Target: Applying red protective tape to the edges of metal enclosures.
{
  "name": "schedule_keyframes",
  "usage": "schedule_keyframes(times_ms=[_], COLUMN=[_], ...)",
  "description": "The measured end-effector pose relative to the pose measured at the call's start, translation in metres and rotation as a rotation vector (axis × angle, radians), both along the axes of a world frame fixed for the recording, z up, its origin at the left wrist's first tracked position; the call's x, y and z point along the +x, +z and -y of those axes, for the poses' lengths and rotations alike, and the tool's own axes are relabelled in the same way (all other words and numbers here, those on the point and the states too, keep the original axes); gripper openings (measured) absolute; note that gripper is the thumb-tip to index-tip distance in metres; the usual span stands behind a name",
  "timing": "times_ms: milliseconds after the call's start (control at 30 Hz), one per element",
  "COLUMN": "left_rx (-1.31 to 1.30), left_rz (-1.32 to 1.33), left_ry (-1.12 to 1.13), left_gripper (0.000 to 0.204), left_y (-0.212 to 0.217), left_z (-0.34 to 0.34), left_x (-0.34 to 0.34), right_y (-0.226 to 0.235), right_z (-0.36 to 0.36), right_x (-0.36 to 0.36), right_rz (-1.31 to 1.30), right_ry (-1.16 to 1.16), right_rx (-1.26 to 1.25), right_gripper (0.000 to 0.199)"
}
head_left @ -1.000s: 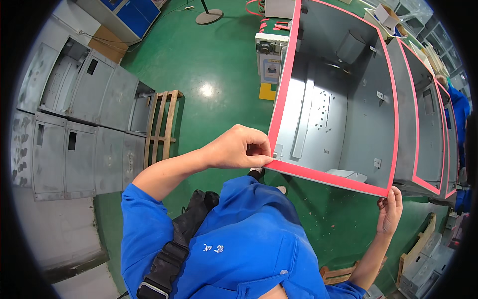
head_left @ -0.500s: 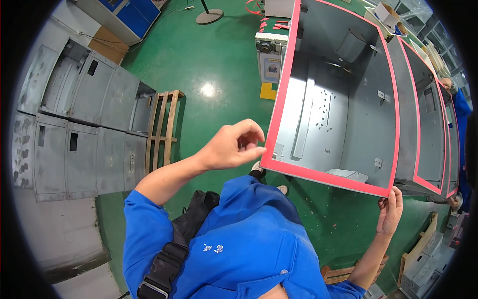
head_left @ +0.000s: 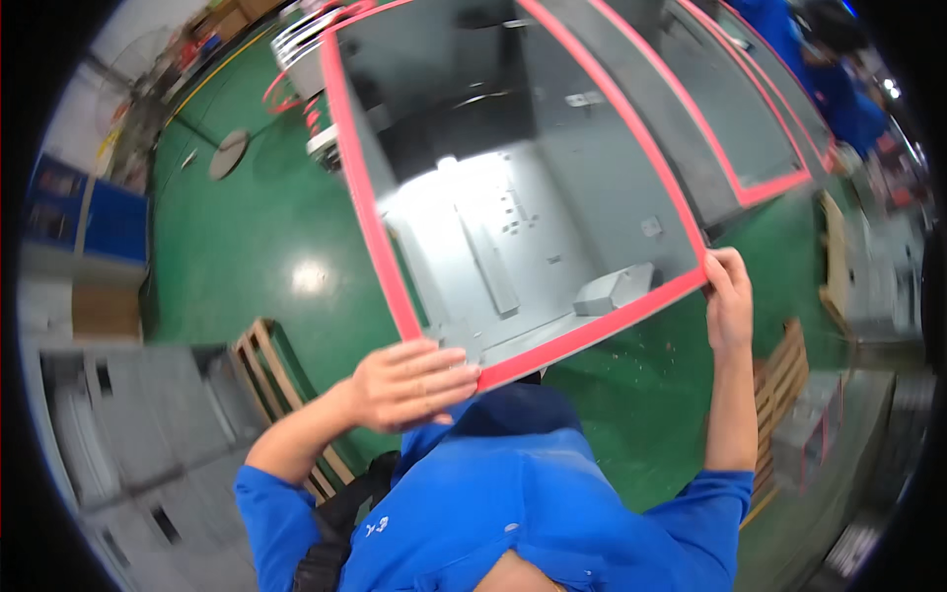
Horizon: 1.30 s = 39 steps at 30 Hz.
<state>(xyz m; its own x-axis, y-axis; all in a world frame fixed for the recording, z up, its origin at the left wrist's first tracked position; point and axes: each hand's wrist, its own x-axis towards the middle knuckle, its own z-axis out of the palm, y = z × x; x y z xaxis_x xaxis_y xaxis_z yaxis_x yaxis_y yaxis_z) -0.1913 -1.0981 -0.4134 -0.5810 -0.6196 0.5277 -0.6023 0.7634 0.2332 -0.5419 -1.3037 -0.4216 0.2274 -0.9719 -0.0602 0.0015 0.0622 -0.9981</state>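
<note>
A large grey metal cabinet (head_left: 612, 158) stands in front of me with its open side up toward me and red tape (head_left: 582, 331) along its rim. My left hand (head_left: 414, 385) lies over the near left corner, fingers stretched out flat across the tape. At the near right corner, my right hand (head_left: 728, 301) has its fingers bent around the rim; the thumb side is partly hidden. Inside the cabinet are a bright back panel with small holes, a long strip (head_left: 488, 261) and a grey angled bracket (head_left: 617, 289).
More red-edged cabinets (head_left: 760, 128) stand to the right, beside a person in blue (head_left: 843, 99). Wooden pallets (head_left: 784, 385) lie at right and left. Grey cabinets (head_left: 148, 424) are stacked at lower left. A round stand base (head_left: 229, 155) rests on the green floor.
My left hand has come from beside the cabinet onto its corner and its fingers have straightened. My right hand stays at the other corner. The whole view has turned.
</note>
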Motion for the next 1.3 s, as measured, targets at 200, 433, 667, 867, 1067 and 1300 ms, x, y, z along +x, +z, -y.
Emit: schedule_keyframes(times_ms=[200,433,667,867,1067,1300], left_rx=[-0.041,-0.053,-0.051,-0.055,-0.026,0.021], left_rz=[-0.073,-0.017,0.006,0.054,0.02,0.009], left_ry=[-0.258,-0.457,-0.583,-0.629,-0.626,-0.582], left_gripper=[0.024,0.03,0.033,0.031,0.03,0.033], left_y=[-0.005,-0.004,0.002,0.007,0.009,0.009], left_z=[0.022,0.032,0.04,0.045,0.045,0.04], left_x=[0.006,0.018,0.026,0.028,0.026,0.023], right_y=[-0.003,-0.01,0.0,0.013,0.051,0.069], right_z=[-0.016,-0.024,-0.039,-0.04,-0.035,-0.02], right_x=[0.012,0.018,0.022,0.028,0.018,0.005], right_rz=[0.077,0.147,0.195,-0.099,-0.713,-0.796], right_ry=[-0.263,-0.37,-0.444,-0.395,0.05,0.259], right_rx=[-0.026,-0.04,0.052,-0.148,-0.579,-0.543], right_gripper=[0.008,0.015,0.025,0.019,0.018,0.01])
